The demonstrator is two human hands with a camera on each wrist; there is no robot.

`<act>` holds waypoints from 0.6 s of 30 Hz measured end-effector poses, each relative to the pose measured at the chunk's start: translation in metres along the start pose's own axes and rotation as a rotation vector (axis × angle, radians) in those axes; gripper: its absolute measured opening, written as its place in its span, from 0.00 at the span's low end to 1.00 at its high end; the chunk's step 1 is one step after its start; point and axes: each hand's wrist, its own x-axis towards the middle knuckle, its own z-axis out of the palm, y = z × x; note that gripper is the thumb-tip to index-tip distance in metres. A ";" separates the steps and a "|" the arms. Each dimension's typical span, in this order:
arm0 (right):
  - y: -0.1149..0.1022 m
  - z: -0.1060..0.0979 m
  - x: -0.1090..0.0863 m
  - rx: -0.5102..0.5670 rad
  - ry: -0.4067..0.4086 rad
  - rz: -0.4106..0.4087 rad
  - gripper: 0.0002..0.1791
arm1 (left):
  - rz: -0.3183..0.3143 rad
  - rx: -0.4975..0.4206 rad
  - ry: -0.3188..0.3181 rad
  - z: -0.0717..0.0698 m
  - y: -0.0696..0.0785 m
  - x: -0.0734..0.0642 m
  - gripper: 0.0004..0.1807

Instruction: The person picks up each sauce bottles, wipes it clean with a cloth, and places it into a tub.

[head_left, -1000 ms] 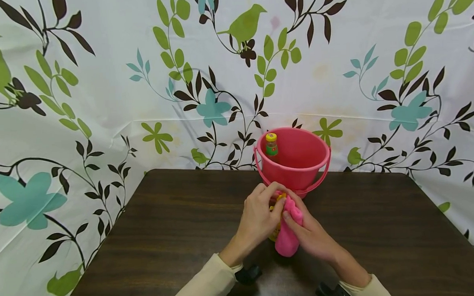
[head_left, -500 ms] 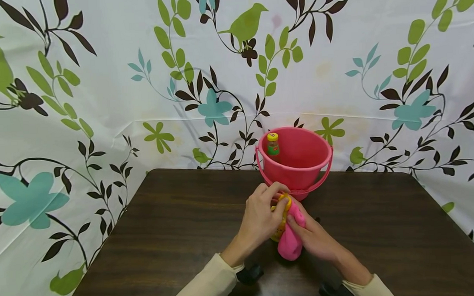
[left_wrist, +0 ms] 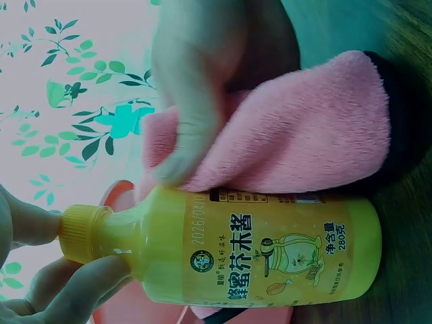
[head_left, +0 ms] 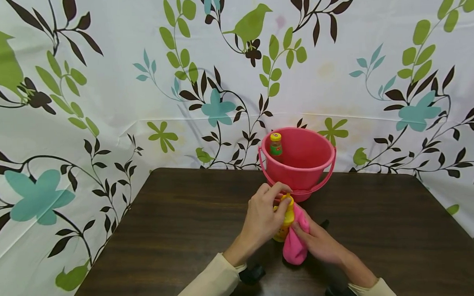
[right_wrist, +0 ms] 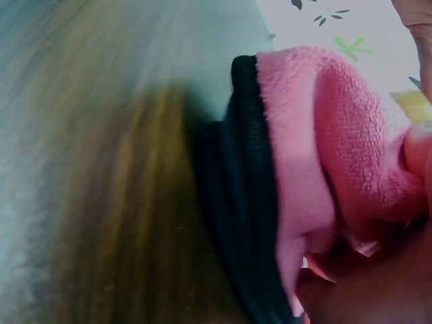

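Observation:
My left hand (head_left: pixel 260 214) pinches the yellow cap (left_wrist: pixel 84 233) of a squeeze sauce bottle (left_wrist: pixel 270 263) with a yellow label. In the head view that bottle stands roughly upright above the table's middle, partly behind the fingers and the cloth; whether its base touches the table I cannot tell. A fluffy pink cloth (head_left: pixel 295 246) with a dark edging is gripped in my right hand (head_left: pixel 322 241). In the left wrist view the cloth lies against the side of the bottle, with the right thumb (left_wrist: pixel 189 145) at its shoulder. Folds of the cloth fill much of the right wrist view.
Just beyond the hands a pink bucket (head_left: pixel 301 180) stands near the far edge of the dark wooden table (head_left: pixel 184 219). A small jar (head_left: pixel 276 147) with a yellow lid and green label is inside it. Behind hangs a patterned sheet (head_left: pixel 113 82).
My right hand has drawn the cloth slightly right and down, so more of the yellow bottle shows. The left hand keeps its hold on the cap. The head view has shifted a little.

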 end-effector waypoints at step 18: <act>0.012 0.000 0.002 -0.324 0.030 -0.011 0.45 | 0.002 -0.019 0.002 0.001 0.000 0.000 0.09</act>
